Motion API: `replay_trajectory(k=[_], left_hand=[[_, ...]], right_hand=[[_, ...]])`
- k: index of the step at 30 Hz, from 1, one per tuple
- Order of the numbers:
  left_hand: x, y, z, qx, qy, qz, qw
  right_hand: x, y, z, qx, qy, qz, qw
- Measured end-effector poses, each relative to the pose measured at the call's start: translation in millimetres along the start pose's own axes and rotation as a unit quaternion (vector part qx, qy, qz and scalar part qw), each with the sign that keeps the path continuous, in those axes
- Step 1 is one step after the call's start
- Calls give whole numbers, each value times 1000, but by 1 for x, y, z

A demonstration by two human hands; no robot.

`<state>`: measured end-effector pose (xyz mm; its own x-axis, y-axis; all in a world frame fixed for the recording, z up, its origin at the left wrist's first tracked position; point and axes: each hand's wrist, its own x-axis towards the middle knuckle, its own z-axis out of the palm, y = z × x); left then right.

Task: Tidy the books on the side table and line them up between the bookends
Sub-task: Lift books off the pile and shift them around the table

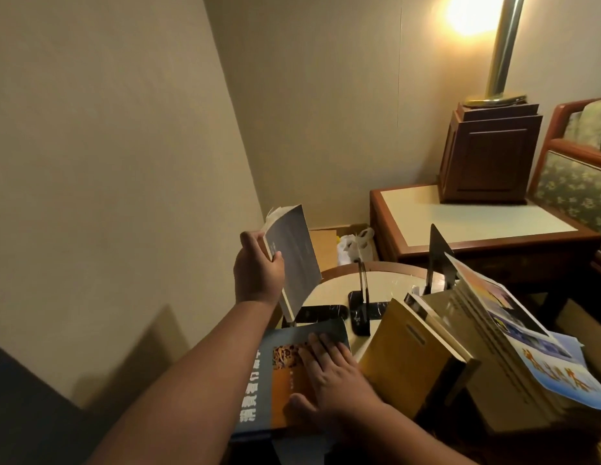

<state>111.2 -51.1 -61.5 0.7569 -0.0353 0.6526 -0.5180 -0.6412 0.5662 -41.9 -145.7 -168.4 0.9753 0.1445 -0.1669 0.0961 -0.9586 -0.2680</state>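
Grey book [294, 260] gripped, left hand [257, 275]; right hand [336, 374] flat.

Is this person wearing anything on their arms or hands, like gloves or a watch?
Nothing shows: the left hand and right hand are bare, without gloves, rings or a watch, and no sleeve comes into view.

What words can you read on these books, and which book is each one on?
None can be quoted surely.
Blue book under the right hand: large yellow Chinese characters, sideways, too blurred to read.
Light blue booklet: big orange characters, too blurred.
Tan book: dark label, text too small.
Grey book in the left hand: no text shows.
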Motion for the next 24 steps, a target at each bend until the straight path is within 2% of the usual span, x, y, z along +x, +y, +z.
replay_trajectory(k=[3, 5, 7, 10, 13, 16, 20, 24], left_hand=[[0, -5, 3, -12, 6, -10, 1000], [-1, -9, 7, -16, 1, -9, 1000], [-3, -13, 12, -17, -4, -5, 1000], [-9, -19, 15, -15, 8, -7, 1000], [-16, -32, 17, -3, 15, -2, 1000], [-19, -44, 21, 26, -10, 40, 999], [-11, -58, 14, 67, -79, 107, 989], [12, -76, 0, 98, -292, 126, 943]], right_hand=[[7, 0, -14, 82, -6, 13, 997], [22, 1, -25, 174, 40, 26, 984], [40, 5, -39, 299, 113, 74, 945], [69, 12, -61, 464, 191, 135, 854], [107, 13, -79, 577, 189, 145, 781], [142, 10, -82, 627, 145, 156, 750], [159, 7, -75, 660, 100, 148, 730], [163, 10, -72, 682, 71, 136, 716]])
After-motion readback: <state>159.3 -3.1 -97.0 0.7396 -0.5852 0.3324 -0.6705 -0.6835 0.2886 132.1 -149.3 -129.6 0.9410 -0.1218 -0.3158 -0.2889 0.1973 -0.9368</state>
